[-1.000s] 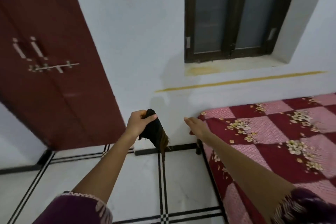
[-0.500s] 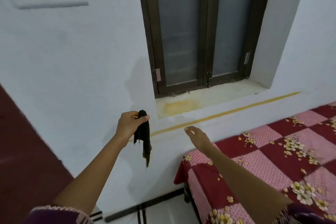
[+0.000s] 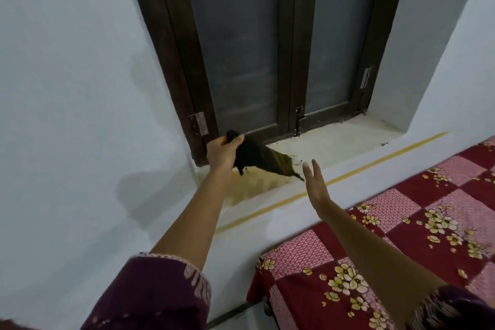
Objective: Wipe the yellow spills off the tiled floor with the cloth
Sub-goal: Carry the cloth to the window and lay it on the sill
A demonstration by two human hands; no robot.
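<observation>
We have raised our left hand (image 3: pixel 224 155), clenched round the dark cloth (image 3: pixel 263 159), from over the floor to the yellow stain (image 3: pixel 249 188) on the window sill (image 3: pixel 334 145), right hand (image 3: pixel 316 185) flat and empty nearby, so wiping seems imminent.

Cloth (image 3: pixel 257 157) over sill (image 3: pixel 334 142), bed (image 3: pixel 401 236) right
</observation>
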